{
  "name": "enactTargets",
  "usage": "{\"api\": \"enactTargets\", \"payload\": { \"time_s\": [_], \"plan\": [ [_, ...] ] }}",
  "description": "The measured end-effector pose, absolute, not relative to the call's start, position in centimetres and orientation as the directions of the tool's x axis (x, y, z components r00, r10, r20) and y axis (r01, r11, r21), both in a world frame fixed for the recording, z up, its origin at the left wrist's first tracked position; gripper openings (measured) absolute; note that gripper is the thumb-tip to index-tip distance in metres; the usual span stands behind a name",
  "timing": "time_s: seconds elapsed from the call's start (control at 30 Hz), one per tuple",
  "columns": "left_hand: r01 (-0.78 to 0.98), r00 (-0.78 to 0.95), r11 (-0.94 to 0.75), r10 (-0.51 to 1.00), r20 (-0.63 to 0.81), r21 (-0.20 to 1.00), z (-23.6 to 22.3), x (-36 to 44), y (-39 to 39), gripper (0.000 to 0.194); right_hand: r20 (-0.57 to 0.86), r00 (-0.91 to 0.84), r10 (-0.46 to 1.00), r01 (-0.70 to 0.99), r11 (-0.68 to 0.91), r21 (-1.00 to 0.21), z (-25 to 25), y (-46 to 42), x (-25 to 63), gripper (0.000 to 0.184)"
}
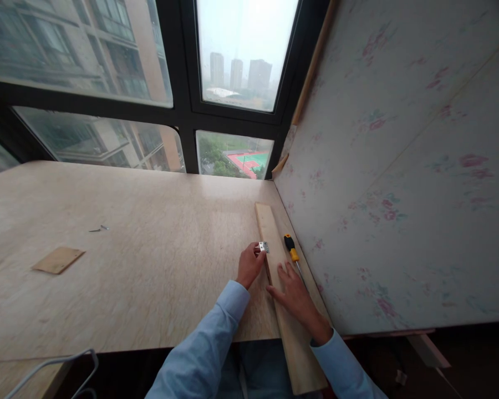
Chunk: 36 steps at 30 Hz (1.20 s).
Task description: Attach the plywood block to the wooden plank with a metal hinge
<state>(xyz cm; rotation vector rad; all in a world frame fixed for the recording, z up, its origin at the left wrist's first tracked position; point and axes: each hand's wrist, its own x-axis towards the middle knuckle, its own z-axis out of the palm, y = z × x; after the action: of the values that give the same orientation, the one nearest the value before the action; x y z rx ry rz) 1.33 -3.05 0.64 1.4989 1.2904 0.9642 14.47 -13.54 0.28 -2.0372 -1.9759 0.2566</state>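
My left hand [250, 264] pinches a small silvery metal hinge [263, 247] at the left edge of a long wooden board [293, 327]. The hinge has holes in it and lies partly over the board. My right hand [293, 291] rests on the board with its fingers spread, pressing no tool. Between the board and the wall lies a screwdriver [291, 247] with a black and yellow handle, its shaft pointing toward me. The board's near end sticks out past the edge of the sill.
Two screws [98, 228] and a thin wooden piece [59, 260] lie on the left of the stone-patterned sill [158, 266]. A floral wall [399, 166] bounds the right side; dark-framed windows stand behind. A pale cable [58, 360] crosses the lower left corner.
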Motion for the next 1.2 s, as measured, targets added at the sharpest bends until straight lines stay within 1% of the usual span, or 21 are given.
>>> {"api": "enactTargets", "payload": {
  "time_s": [0.17, 0.37, 0.5, 0.7, 0.87, 0.97, 1.07, 1.2],
  "plan": [
    [0.265, 0.127, -0.012, 0.992, -0.022, 0.964, 0.5, 1.1, -3.3, 0.035, 0.079, 0.046, 0.996, 0.944, -0.017, -0.331, 0.2, -13.5, 14.5, 0.071],
    [0.166, 0.155, 0.029, 0.986, -0.055, 0.986, 0.2, 0.9, -2.9, 0.036, 0.074, 0.027, 0.997, 0.925, 0.003, -0.38, -0.1, -13.3, 15.3, 0.068],
    [0.146, 0.176, 0.036, 0.982, -0.062, 0.989, -0.4, 0.8, -2.6, 0.039, 0.092, 0.033, 0.995, 0.926, 0.004, -0.377, -0.5, -13.2, 15.4, 0.069],
    [0.187, 0.207, -0.035, 0.978, -0.005, 0.982, -1.1, 0.8, -2.6, 0.048, 0.098, 0.076, 0.992, 0.933, -0.037, -0.357, -1.0, -13.3, 15.0, 0.068],
    [0.311, 0.242, -0.074, 0.97, -0.003, 0.947, -0.7, 0.7, -2.5, 0.054, 0.152, 0.136, 0.979, 0.927, -0.071, -0.368, -1.5, -12.7, 14.6, 0.064],
    [0.363, 0.261, -0.087, 0.965, -0.012, 0.928, -0.4, 0.6, -2.2, 0.054, 0.168, 0.158, 0.973, 0.926, -0.088, -0.366, -1.9, -11.8, 14.7, 0.065],
    [0.368, 0.268, -0.082, 0.963, -0.022, 0.926, -0.5, 0.5, -1.8, 0.056, 0.16, 0.19, 0.969, 0.921, -0.119, -0.372, -2.5, -10.8, 15.1, 0.064],
    [0.304, 0.289, -0.087, 0.957, -0.004, 0.949, -1.2, 0.4, -1.5, 0.06, 0.125, 0.204, 0.971, 0.906, -0.139, -0.401, -3.1, -10.0, 15.6, 0.064]
  ]
}}
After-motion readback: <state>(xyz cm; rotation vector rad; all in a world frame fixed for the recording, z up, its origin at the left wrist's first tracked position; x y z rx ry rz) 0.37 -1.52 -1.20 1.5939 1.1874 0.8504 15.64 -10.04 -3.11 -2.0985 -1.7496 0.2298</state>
